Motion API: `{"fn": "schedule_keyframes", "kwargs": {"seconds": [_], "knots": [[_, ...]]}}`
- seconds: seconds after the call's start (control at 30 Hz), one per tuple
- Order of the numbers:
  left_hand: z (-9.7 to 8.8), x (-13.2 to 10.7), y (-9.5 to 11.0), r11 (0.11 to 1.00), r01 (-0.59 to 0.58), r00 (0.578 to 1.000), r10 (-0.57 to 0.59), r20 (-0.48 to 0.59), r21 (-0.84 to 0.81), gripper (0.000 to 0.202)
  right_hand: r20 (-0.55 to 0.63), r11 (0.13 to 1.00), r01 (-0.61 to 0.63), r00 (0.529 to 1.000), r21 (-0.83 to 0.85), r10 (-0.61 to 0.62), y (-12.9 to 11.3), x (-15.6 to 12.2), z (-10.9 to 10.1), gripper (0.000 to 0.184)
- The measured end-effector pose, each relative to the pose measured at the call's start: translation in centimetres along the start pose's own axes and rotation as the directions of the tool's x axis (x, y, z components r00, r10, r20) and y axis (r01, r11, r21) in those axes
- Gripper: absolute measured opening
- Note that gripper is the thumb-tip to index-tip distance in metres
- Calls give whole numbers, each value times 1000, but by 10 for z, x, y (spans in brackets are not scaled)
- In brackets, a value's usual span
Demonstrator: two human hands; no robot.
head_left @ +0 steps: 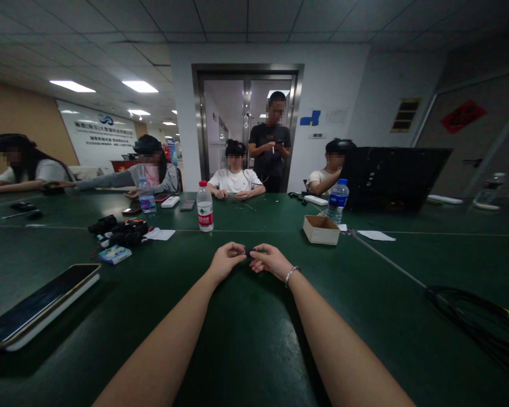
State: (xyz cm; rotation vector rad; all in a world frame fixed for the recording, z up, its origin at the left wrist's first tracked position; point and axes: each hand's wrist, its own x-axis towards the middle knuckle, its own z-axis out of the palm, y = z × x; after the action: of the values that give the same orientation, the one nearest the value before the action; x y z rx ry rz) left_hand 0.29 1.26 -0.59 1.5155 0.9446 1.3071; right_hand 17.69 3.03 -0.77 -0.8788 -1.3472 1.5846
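Head-worn view, close above green table (246, 339), facing forward, distant glass doors (224, 107)

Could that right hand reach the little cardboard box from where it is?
Probably yes: the box sits ahead and to the right of the right hand, with nothing visible standing between them. It does seem to be pinching a small dark object, though.

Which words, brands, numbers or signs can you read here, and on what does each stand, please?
"大数据科技有限公司": wall sign, part of one line; the rest is too blurred.
Red-capped bottle, blue-capped bottle, blue packet: print too small to read.
Red diamond: too blurred to read.
Small dark piece: none readable.
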Motion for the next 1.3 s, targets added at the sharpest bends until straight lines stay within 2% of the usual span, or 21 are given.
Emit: {"fn": "schedule_keyframes", "kwargs": {"seconds": [0.1, 0.23, 0.43, 0.57, 0.67, 0.77, 0.9, 1.07, 1.3], "knots": [[1, -1, 2, 1000, 25, 1000, -25, -10, 3, 34, -22, 1000, -6, 1000, -13, 6, 0, 0, 1, 24], [1, -1, 3, 1000, 2, 1000, -2, -17, 4, 30, -45, 999, -31, 999, -34, 30, -2, 1, 2, 19], [1, -2, 3, 1000, 25, 1000, -25, 7, -3, 30, -101, 996, -53, 994, -65, 46, -4, 0, 4, 24], [-1, 0, 0, 998, -34, 999, 33, 23, 50, 28, -117, 998, -53, 992, -38, 49, -4, -1, 5, 21], [-1, 1, -3, 996, -63, 998, 65, -22, 57, 31, -99, 998, -55, 994, -25, 53, -4, -1, 4, 18], [-1, 3, -5, 1000, 5, 995, -4, -97, 4, 44, -84, 999, -44, 995, -11, 43, -4, -2, 2, 16], [0, 5, -6, 990, 97, 995, -95, -23, 98, 34, -96, 1000, -20, 995, 17, 21, -5, -4, 3, 17], [0, 4, -7, 993, -1, 1000, -3, 29, 122, 35, -104, 1000, -15, 994, 28, 18, -8, -6, 6, 18], [-1, 4, -5, 993, 4, 1000, -6, 17, 118, 31, -97, 999, -32, 995, 4, 33, -8, -5, 6, 16]]}}
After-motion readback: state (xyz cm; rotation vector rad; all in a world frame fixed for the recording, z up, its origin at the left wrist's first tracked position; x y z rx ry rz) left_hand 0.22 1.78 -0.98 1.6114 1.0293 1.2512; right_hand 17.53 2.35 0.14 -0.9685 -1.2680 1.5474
